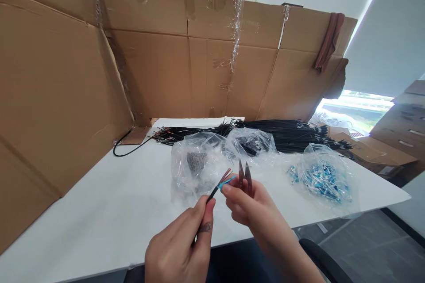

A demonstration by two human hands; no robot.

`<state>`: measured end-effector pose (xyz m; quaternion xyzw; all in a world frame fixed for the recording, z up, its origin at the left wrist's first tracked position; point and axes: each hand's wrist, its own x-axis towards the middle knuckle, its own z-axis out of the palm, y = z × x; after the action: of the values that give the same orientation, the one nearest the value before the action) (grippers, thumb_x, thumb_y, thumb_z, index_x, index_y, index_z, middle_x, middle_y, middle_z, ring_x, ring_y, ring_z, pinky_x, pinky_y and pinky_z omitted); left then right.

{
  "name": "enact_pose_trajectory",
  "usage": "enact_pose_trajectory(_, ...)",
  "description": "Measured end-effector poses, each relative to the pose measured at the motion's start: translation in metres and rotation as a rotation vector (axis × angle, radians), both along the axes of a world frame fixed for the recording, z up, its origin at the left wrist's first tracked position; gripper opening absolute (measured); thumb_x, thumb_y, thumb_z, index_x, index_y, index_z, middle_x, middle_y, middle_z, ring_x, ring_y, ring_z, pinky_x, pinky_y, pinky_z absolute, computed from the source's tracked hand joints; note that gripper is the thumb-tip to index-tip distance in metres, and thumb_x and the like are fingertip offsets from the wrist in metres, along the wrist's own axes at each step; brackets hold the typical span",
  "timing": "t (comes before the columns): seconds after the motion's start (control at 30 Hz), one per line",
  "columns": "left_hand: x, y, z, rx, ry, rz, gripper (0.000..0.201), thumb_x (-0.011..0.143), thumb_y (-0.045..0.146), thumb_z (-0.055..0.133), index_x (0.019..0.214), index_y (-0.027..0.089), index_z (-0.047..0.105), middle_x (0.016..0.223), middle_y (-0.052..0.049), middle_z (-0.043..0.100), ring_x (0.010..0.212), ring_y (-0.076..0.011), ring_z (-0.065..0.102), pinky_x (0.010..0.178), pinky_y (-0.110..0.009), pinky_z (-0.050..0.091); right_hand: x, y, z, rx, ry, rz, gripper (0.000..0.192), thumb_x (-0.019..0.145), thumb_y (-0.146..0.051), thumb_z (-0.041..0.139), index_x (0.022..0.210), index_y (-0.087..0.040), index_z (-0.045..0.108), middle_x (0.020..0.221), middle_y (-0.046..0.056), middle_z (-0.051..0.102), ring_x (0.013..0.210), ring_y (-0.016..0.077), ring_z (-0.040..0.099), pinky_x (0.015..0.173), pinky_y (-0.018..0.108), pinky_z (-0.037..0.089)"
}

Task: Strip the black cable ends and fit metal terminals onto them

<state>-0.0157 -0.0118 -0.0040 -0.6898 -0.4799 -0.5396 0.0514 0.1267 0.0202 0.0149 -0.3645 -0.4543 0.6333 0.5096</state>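
My left hand (186,239) is closed round a black cable (212,194), gripped between thumb and forefinger, its end pointing up and to the right. Thin brownish inner wires (226,176) fan out of that end. A shiny blue strip (227,182) comes off to the side of the wires, and the thumb and forefinger of my right hand (247,205) pinch it. The same hand also holds a pair of scissors (245,178), blades upward and slightly apart; their handles are hidden in the palm.
Behind my hands lie clear plastic bags (199,163) and long bundles of black cables (282,135). To the right, another bag holds small blue and silver pieces (323,181). Cardboard walls (159,70) border the white table (109,216) at the left and back.
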Motion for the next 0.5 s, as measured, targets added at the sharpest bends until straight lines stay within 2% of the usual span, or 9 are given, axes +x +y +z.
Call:
enact_pose_trajectory(0.1,0.0,0.001,-0.006,0.055,0.139,-0.002,0.018,0.088,0.016,0.061,0.102,0.012,0.073,0.084,-0.004,0.078,0.065,-0.0137,0.072,0.061,-0.019,0.054,0.001,0.006,-0.002,-0.151,0.174,0.09,0.039,0.072,-0.03,0.072,0.064,-0.021,0.035,0.051,-0.013,0.018,0.045,0.004,0.007,0.04,0.019,0.007)
enact_pose_trajectory(0.2,-0.005,0.004,-0.008,0.057,0.212,0.006,0.022,0.088,0.016,0.061,0.106,0.012,0.073,0.081,-0.003,0.078,0.061,-0.0127,0.071,0.058,-0.019,0.052,0.009,0.014,0.0,-0.23,0.329,-0.003,0.043,0.06,-0.025,0.077,0.062,-0.021,0.033,0.051,-0.014,0.02,0.043,0.0024,0.006,0.036,0.017,0.004)
enact_pose_trajectory(0.27,-0.008,0.005,-0.006,0.009,0.155,0.037,0.019,0.087,0.019,0.063,0.1,0.015,0.076,0.081,-0.002,0.078,0.062,-0.0143,0.072,0.056,-0.018,0.053,0.024,0.019,0.004,-0.195,0.401,-0.18,0.042,0.056,-0.024,0.077,0.06,-0.021,0.035,0.051,-0.014,0.021,0.042,0.002,0.004,0.035,0.017,0.002)
enact_pose_trajectory(0.37,-0.013,0.007,0.005,-0.164,-0.028,0.032,0.014,0.084,0.028,0.067,0.086,0.022,0.079,0.082,0.001,0.079,0.063,-0.0163,0.073,0.049,-0.014,0.053,0.062,0.024,0.008,-0.007,0.404,-0.479,0.038,0.06,-0.021,0.074,0.059,-0.02,0.036,0.051,-0.013,0.024,0.04,0.0026,0.005,0.033,0.02,0.002)
enact_pose_trajectory(0.43,-0.017,0.007,0.011,-0.252,-0.14,0.007,0.015,0.081,0.036,0.068,0.081,0.027,0.08,0.08,0.004,0.079,0.062,-0.0167,0.074,0.048,-0.013,0.054,0.097,0.026,0.004,0.163,0.307,-0.698,0.032,0.062,-0.017,0.071,0.064,-0.02,0.04,0.055,-0.012,0.033,0.039,0.0023,0.01,0.033,0.019,0.003)
enact_pose_trajectory(0.5,-0.022,0.009,0.012,-0.268,-0.229,0.021,0.015,0.076,0.042,0.071,0.077,0.03,0.08,0.077,0.005,0.078,0.062,-0.0178,0.074,0.051,-0.013,0.056,0.136,0.027,-0.007,0.268,0.093,-0.892,0.025,0.068,-0.023,0.067,0.071,-0.021,0.043,0.064,-0.009,0.041,0.038,0.0024,0.016,0.033,0.019,0.008)
